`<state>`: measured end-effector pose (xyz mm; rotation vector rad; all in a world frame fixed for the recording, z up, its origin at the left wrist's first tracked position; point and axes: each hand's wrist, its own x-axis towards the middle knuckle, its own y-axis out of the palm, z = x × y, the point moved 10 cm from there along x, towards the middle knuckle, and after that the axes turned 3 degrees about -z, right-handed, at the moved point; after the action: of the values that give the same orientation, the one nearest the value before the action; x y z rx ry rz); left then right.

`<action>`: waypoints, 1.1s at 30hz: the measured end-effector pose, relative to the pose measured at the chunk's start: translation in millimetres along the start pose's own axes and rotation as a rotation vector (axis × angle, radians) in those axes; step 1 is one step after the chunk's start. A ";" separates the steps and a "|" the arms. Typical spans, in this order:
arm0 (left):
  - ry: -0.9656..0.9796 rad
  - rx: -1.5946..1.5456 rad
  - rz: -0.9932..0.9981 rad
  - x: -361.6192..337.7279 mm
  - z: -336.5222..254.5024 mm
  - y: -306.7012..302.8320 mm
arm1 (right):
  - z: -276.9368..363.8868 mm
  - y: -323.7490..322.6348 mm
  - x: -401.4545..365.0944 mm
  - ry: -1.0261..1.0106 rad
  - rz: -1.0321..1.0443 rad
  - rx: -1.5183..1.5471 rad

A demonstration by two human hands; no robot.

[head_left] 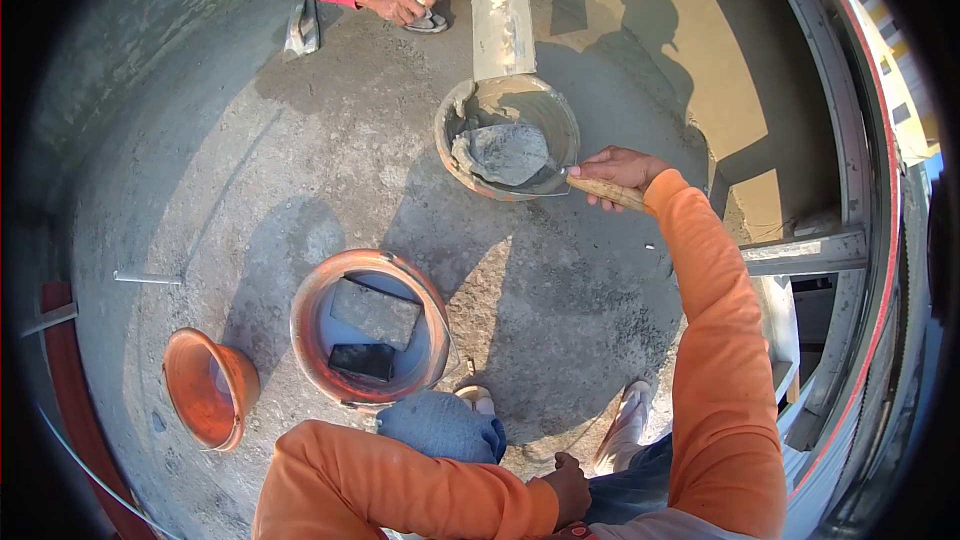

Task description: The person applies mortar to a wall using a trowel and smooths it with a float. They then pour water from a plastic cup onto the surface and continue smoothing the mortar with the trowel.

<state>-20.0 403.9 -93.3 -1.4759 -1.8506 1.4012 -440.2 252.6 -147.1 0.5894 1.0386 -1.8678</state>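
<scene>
From where I stand, in the head view, the person's right hand (625, 172) has its fingers closed round the wooden handle of a trowel (508, 153), whose blade sits inside the mortar bucket (441, 135); the handle comes out over the rim at about four o'clock. The left hand (568, 488) rests by the lap, fingers curled, and I can't tell whether anything is in them. At the bucket's twelve o'clock a smeared board (503, 30) reaches the far rim, with a co-worker's hand (398, 5) just to its left. To my eye, the stroke wants a firm but easy grip and a level blade, so the wet load doesn't slide off. Mortar clings up the wall towards ten o'clock; scraping inward there would keep it in the bucket. I'd keep the blade's edge clear of the board, since a knock could tip it. Down at seven o'clock, well clear of the arm's reach line, is a tub (302, 325) with two blocks (375, 313) in it, and a smaller pail (240, 380) beside it.
</scene>
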 end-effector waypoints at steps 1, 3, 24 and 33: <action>-0.007 0.029 -0.091 -2.5 2.1 -10.6 | -5.3 4.9 -2.2 -0.037 0.054 0.117; 0.030 0.077 -0.179 -4.9 0.8 -21.9 | -20.5 12.8 -19.3 -0.059 0.091 0.243; -0.343 -0.209 -0.026 105.3 66.3 -61.6 | -640.6 -55.7 -311.2 0.221 -1.152 1.126; -0.371 -0.262 -0.030 152.6 88.8 -70.5 | -668.6 -251.7 -272.2 0.402 -1.151 0.876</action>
<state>-181.4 502.9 -111.3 -1.3646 -2.3506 1.5481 -536.7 1009.2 -199.6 1.0078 0.7930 -3.3903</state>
